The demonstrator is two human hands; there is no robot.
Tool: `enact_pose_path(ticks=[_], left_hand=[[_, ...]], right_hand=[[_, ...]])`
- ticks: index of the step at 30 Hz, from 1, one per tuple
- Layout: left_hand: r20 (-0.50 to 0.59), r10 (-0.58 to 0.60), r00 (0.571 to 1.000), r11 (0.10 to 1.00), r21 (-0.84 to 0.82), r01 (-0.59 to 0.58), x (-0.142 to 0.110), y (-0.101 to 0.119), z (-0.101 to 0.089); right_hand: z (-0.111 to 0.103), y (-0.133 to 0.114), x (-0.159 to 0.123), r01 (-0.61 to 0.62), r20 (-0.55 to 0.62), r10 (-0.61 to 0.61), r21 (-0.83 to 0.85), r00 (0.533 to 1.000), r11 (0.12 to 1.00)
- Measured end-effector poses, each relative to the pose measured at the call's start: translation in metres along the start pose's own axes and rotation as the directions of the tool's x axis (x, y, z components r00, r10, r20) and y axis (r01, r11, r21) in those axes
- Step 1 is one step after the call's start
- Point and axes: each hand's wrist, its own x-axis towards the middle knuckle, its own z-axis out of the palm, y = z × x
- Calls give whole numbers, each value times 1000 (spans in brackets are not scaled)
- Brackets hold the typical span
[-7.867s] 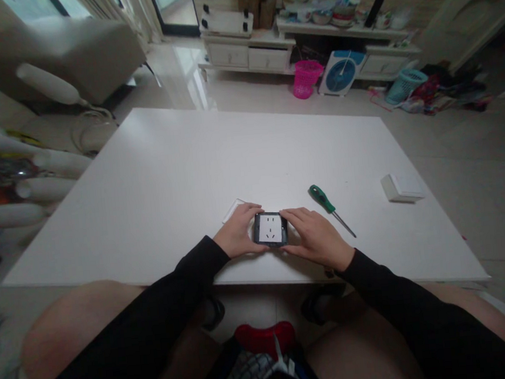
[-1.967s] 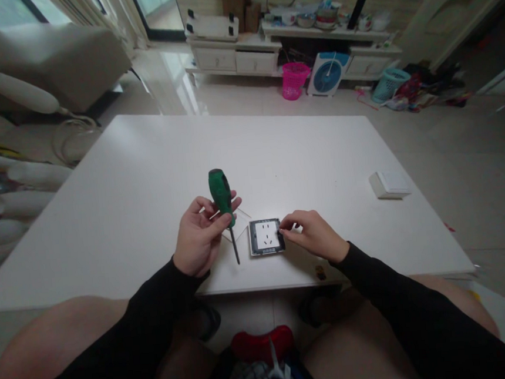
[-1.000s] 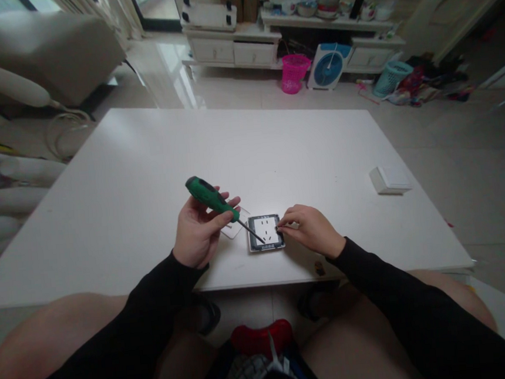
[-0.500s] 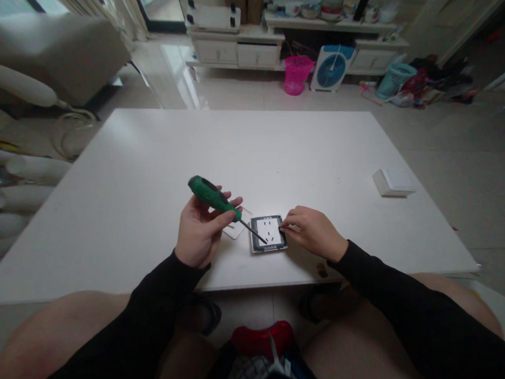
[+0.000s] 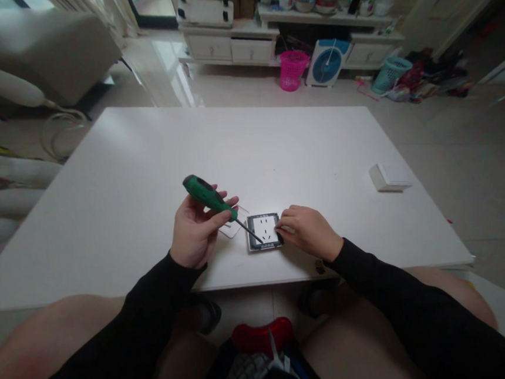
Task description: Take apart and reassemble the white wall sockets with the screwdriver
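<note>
My left hand (image 5: 198, 229) grips a green-handled screwdriver (image 5: 209, 197) near the base of its handle. The screwdriver tilts down to the right, its shaft reaching over the lower part of a wall socket (image 5: 265, 228). This socket has a white face with slots and a dark frame, and it lies face up near the table's front edge. At its right edge, my right hand (image 5: 306, 229) pinches with thumb and forefinger; whatever sits between them is too small to make out. Partly hidden behind my left hand lies a white frame cover (image 5: 231, 231).
A white box-shaped piece (image 5: 390, 177) stands toward the right side of the white table (image 5: 187, 154). Small brownish bits (image 5: 320, 267) lie at the front edge by my right wrist. Beyond the table are a pink basket (image 5: 293, 71) and a blue fan (image 5: 328, 65).
The screwdriver, lying on the table at first, is now in my left hand and has swung from near upright to slanting over the socket. My right hand went from holding the socket to pinching at its edge.
</note>
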Motion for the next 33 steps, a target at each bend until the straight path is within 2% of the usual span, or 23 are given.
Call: enact_pose_path(ticks=[4, 8, 13, 17, 25, 33], left_hand=[[14, 45, 999, 997, 55, -46, 3, -8, -1], [39, 101, 994, 991, 79, -103, 13, -20, 2], [66, 122, 990, 992, 26, -124, 34, -27, 21], [135, 120, 984, 992, 11, -122, 45, -27, 33], [241, 63, 969, 994, 69, -82, 38, -26, 31], [298, 164, 940, 977, 79, -196, 41, -28, 30]], right_hand=[[2, -1, 0, 6, -3, -6, 9, 1000, 1000], [5, 0, 0, -41, -27, 42, 40, 999, 998], [7, 4, -1, -67, -18, 69, 55, 997, 996], [1, 7, -2, -85, -15, 86, 94, 996, 992], [-9, 13, 0, -126, 44, 119, 238, 992, 963], [-4, 7, 0, -121, 64, 108, 244, 992, 962]])
